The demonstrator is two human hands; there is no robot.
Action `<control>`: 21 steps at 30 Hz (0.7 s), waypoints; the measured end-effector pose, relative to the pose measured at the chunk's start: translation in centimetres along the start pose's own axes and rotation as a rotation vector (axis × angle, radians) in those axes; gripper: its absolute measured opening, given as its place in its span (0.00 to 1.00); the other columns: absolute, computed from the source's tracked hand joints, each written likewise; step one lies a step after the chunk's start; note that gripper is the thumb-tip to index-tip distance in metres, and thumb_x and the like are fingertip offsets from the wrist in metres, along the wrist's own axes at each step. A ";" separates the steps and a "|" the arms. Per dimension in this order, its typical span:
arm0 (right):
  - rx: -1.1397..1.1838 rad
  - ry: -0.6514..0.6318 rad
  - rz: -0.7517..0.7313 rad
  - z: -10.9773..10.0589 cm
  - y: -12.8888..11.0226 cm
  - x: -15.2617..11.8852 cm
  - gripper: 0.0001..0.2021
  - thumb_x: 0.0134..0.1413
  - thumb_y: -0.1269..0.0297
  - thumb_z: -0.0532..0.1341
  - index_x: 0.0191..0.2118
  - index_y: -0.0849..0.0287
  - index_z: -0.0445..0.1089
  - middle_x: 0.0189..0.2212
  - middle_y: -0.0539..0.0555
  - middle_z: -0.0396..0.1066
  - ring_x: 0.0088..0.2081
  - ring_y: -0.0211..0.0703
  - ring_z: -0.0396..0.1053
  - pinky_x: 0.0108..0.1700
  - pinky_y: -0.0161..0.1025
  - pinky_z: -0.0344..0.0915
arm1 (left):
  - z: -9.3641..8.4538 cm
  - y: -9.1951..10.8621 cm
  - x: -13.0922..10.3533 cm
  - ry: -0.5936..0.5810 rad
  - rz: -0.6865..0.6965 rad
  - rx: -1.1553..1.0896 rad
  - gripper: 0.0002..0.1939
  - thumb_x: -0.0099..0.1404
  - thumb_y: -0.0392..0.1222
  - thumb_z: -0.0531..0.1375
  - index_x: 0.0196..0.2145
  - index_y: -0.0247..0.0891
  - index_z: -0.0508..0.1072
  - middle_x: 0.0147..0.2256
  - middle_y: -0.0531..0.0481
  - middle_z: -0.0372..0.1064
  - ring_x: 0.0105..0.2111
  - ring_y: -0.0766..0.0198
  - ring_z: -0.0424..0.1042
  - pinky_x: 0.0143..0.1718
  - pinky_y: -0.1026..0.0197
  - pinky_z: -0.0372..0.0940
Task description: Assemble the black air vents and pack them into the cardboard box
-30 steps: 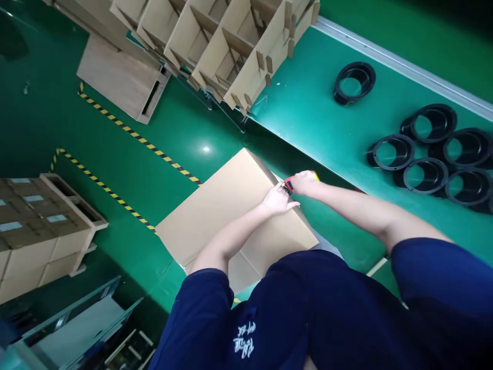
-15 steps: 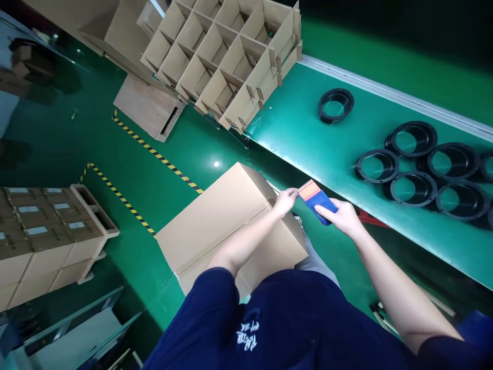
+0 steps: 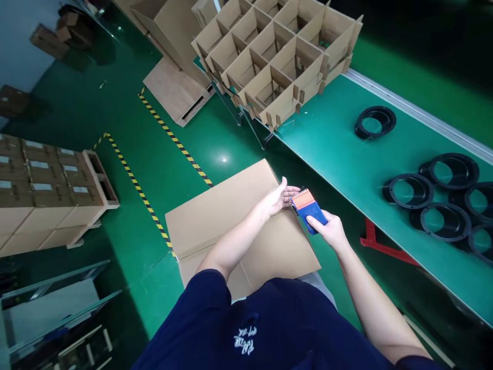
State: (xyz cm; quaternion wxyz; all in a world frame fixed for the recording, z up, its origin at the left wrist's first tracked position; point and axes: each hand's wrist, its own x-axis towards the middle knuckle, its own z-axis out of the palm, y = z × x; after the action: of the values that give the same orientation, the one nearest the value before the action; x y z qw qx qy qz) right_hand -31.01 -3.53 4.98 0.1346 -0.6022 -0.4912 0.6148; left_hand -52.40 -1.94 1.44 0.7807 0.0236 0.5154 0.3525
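Observation:
My right hand [image 3: 330, 228] grips a blue and orange tape dispenser [image 3: 309, 209], its thumb lying over the blue body. A toothed edge runs along the dispenser's orange end. Beside that end is my left hand [image 3: 276, 199], open with the fingers stretched out and the thumb raised; whether the fingertips touch the dispenser I cannot tell. Under both forearms stands a large cardboard box [image 3: 227, 205] with its top flaps folded down and a seam running between them. The far end of the seam is partly hidden by my left hand.
A green worktable [image 3: 327, 139] at the right carries several black plastic rings [image 3: 375, 122] and a cardboard divider grid [image 3: 277, 56]. A red metal leg [image 3: 385, 246] shows below its edge. Stacked cartons [image 3: 42, 174] stand on a pallet at the left, near striped floor tape [image 3: 134, 182].
My left hand has gone from a pinch at the dispenser's orange end to spread fingers. The dispenser has tilted and come slightly lower. The whole view has shifted.

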 end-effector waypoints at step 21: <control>-0.142 -0.074 0.307 4.8 -1.4 -0.7 0.27 0.50 0.32 0.64 0.31 0.56 0.74 0.24 0.55 0.77 0.31 0.56 0.76 0.36 0.45 0.70 | -12.7 12.8 12.1 0.641 0.355 0.843 0.24 0.51 0.31 0.74 0.46 0.39 0.80 0.56 0.36 0.73 0.58 0.47 0.70 0.59 0.44 0.65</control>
State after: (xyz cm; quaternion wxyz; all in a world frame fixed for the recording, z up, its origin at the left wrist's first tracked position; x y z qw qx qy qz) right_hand -35.60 -5.52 5.47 -0.0217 -0.6549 -0.4403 0.6137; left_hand -66.89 10.51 -8.94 0.4363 0.3119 0.8116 0.2316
